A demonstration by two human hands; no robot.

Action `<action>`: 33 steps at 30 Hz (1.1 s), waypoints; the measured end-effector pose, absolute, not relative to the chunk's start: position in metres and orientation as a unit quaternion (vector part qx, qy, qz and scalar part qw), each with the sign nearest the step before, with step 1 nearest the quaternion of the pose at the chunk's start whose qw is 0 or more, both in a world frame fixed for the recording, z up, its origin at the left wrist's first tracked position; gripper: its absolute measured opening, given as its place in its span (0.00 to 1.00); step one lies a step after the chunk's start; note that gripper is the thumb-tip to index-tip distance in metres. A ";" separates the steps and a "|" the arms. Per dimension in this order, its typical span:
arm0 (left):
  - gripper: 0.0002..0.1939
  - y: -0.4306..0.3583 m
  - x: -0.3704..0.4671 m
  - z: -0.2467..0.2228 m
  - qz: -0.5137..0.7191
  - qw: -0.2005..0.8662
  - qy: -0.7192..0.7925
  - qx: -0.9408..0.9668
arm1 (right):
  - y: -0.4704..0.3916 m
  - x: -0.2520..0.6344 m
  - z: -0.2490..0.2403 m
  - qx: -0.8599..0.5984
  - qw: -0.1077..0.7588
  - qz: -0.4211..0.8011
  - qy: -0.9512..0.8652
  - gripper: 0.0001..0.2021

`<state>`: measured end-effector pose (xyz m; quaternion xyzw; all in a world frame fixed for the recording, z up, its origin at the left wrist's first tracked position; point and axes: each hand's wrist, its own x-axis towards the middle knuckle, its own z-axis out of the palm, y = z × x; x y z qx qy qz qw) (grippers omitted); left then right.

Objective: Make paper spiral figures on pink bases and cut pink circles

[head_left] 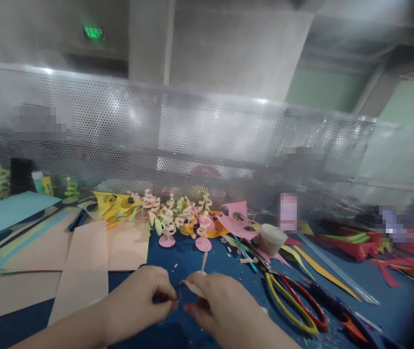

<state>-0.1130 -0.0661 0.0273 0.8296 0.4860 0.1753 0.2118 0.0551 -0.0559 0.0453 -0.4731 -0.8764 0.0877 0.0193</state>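
Viewing from the head camera, I have both hands low in the frame, facing each other over the blue tabletop (187,257). The right hand (230,303) has a small pink paper piece (193,288) at its fingertips, clamped between thumb and fingers as far as I can judge; blur softens the grip. The left hand (137,295) is curled, thumb and forefinger brought together, tips just beside the paper's near-left edge. Whether they pinch a fine end of it, I cannot tell.

Key relation: paper lies between the two sets of fingertips, closer to the right, so the right is the nearer hand. From the left fingertips I read it as just to the right and slightly farther out. The piece slants, its left end curling toward the gap between the hands. A narrow pale strip (205,261) shows just beyond the right fingers, long axis pointing away from me, leaning a little right at the top. Its lower end is hidden, so any join to the paper is unclear.

Straight beyond the strip, near its far end: a pink disc (203,244) with a curled paper form standing on it. A similar disc (166,241) sits to its left. Scissors (267,267) lie right of the right hand, handles toward me; peach sheet (86,261) well off left.
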 end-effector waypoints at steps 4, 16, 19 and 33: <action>0.10 -0.066 -0.114 0.026 0.195 0.256 0.510 0.798 | -0.053 0.055 0.044 -0.496 0.065 0.089 -0.861 0.08; 0.13 -0.064 -0.113 0.022 0.196 0.220 0.535 0.791 | -0.053 0.053 0.030 -0.426 0.120 0.061 -0.895 0.08; 0.13 -0.067 -0.111 0.022 0.178 0.185 0.536 0.804 | -0.058 0.047 0.029 -0.438 0.115 0.021 -0.891 0.09; 0.08 -0.057 -0.109 0.004 0.250 0.258 0.604 0.712 | -0.046 0.045 0.010 -0.495 0.187 0.159 -0.833 0.08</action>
